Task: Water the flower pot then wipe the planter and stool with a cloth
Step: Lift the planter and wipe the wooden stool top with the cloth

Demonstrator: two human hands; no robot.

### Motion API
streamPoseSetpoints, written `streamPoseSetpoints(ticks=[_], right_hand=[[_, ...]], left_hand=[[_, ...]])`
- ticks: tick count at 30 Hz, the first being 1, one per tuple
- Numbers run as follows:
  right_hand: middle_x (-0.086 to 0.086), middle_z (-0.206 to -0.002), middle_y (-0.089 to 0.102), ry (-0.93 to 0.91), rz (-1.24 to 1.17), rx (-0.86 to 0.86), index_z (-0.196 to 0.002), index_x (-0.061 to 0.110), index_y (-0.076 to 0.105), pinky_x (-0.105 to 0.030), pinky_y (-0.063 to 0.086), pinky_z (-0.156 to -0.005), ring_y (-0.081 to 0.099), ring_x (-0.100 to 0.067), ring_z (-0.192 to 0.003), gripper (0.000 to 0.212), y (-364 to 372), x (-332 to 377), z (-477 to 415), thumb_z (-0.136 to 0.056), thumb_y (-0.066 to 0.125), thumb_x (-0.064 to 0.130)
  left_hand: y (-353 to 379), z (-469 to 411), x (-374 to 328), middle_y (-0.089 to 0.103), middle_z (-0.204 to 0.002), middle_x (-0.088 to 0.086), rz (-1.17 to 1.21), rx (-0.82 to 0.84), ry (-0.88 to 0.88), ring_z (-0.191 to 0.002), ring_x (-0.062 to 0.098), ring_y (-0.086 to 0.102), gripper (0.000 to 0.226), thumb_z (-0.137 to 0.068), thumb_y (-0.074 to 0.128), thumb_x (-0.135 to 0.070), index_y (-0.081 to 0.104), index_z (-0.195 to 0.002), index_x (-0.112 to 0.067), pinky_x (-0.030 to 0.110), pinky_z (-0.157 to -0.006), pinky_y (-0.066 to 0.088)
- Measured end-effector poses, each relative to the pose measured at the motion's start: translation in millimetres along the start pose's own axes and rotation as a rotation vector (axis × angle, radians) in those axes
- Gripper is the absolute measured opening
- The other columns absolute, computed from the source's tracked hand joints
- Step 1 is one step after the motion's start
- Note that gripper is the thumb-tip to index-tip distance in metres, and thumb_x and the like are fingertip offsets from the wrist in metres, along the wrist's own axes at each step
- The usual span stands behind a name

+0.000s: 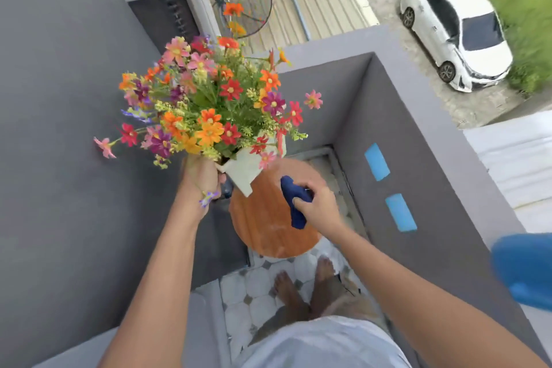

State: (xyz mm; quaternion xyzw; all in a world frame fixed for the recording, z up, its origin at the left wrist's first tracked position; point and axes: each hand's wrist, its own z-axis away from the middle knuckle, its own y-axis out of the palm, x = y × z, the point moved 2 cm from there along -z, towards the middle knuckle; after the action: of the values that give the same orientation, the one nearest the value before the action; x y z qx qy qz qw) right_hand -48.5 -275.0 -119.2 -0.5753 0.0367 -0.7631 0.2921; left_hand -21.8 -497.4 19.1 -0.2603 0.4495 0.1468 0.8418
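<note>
My left hand (203, 176) grips the white square planter (243, 170) and holds it lifted and tilted above the round wooden stool (265, 224). Colourful flowers (209, 104) in orange, red, pink and purple spill out of the planter and hide most of it. My right hand (316, 203) is closed on a dark blue cloth (294, 200), which hangs over the right half of the stool top. I cannot tell whether the cloth touches the wood. The stool top is bare, with a faint wet sheen near its front.
I stand barefoot on tiled floor (254, 293) in a narrow balcony corner, with grey walls on the left (74, 158) and right (433, 188). A blue object (525, 272) sits on the right wall's ledge. Below lie a white car (457, 30) and a roof.
</note>
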Motion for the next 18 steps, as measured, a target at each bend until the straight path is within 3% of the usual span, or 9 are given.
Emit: streamPoseSetpoints(ticks=[2, 4, 6, 9, 11, 14, 16, 18], right_hand=[[-0.004, -0.103, 0.068, -0.118, 0.12, 0.054, -0.112, 0.008, 0.071, -0.027, 0.044, -0.083, 0.062, -0.022, -0.094, 0.037, 41, -15, -2, -0.076, 0.066, 0.006], [-0.012, -0.111, 0.066, -0.307, 0.272, 0.183, -0.117, 0.005, 0.069, -0.036, 0.044, -0.09, 0.058, -0.032, -0.102, 0.042, 87, -30, -4, -0.076, 0.066, 0.001], [-0.01, -0.113, 0.064, -0.515, 0.469, 0.365, -0.12, 0.01, 0.068, -0.044, 0.049, -0.085, 0.053, -0.033, -0.101, 0.042, 125, -52, 0, -0.08, 0.064, 0.003], [-0.003, -0.113, 0.062, -0.73, 0.67, 0.5, -0.123, 0.018, 0.066, -0.042, 0.046, -0.074, 0.047, -0.027, -0.099, 0.041, 146, -85, 9, -0.088, 0.045, 0.011], [-0.001, -0.112, 0.062, -0.8, 0.716, 0.486, -0.124, 0.02, 0.064, -0.039, 0.041, -0.07, 0.045, -0.024, -0.099, 0.037, 141, -90, 2, -0.09, 0.052, 0.012], [-0.003, -0.111, 0.063, -0.854, 0.742, 0.416, -0.123, 0.019, 0.066, -0.039, 0.044, -0.072, 0.048, -0.026, -0.103, 0.039, 122, -92, -39, -0.085, 0.069, 0.011], [-0.01, -0.111, 0.065, -0.789, 0.746, 0.328, -0.12, 0.013, 0.069, -0.042, 0.047, -0.084, 0.055, -0.034, -0.105, 0.043, 96, -88, -81, -0.078, 0.071, 0.005], [-0.01, -0.109, 0.065, -0.624, 0.763, 0.172, -0.12, 0.014, 0.069, -0.045, 0.051, -0.09, 0.057, -0.036, -0.105, 0.042, 64, -78, -123, -0.078, 0.067, 0.011]], left_hand=[[0, -14, -2, 0.041, -0.054, 0.009, 0.025, -0.04, -0.006, -0.044, 0.019, 0.034, 0.016, -0.076, 0.033, -0.011, 0.038, -0.061, -0.011, 0.013, -0.041, 0.017], [1, -28, -2, 0.042, -0.055, 0.007, 0.074, -0.081, -0.008, -0.04, 0.014, 0.036, 0.025, -0.087, 0.03, -0.005, 0.039, -0.065, -0.012, 0.011, -0.038, 0.016], [3, -36, -1, 0.044, -0.058, 0.005, 0.117, -0.096, -0.017, -0.037, 0.01, 0.037, 0.028, -0.092, 0.028, -0.003, 0.043, -0.07, -0.012, 0.01, -0.037, 0.017], [7, -48, -3, 0.046, -0.058, 0.003, 0.188, -0.097, -0.025, -0.038, 0.009, 0.04, 0.026, -0.095, 0.032, -0.007, 0.045, -0.073, -0.012, 0.011, -0.035, 0.018], [7, -57, -3, 0.047, -0.057, 0.002, 0.219, -0.115, -0.022, -0.037, 0.007, 0.041, 0.025, -0.094, 0.034, -0.009, 0.045, -0.071, -0.012, 0.012, -0.035, 0.018], [7, -65, 1, 0.045, -0.059, 0.005, 0.234, -0.143, -0.033, -0.033, 0.006, 0.039, 0.026, -0.093, 0.032, -0.007, 0.043, -0.07, -0.012, 0.013, -0.035, 0.017], [9, -66, 1, 0.045, -0.059, 0.007, 0.242, -0.152, -0.033, -0.03, 0.006, 0.036, 0.027, -0.093, 0.032, -0.008, 0.044, -0.069, -0.012, 0.013, -0.035, 0.017], [9, -68, 0, 0.045, -0.057, 0.006, 0.248, -0.162, -0.03, -0.031, 0.006, 0.035, 0.028, -0.093, 0.033, -0.009, 0.044, -0.067, -0.012, 0.013, -0.036, 0.015]])
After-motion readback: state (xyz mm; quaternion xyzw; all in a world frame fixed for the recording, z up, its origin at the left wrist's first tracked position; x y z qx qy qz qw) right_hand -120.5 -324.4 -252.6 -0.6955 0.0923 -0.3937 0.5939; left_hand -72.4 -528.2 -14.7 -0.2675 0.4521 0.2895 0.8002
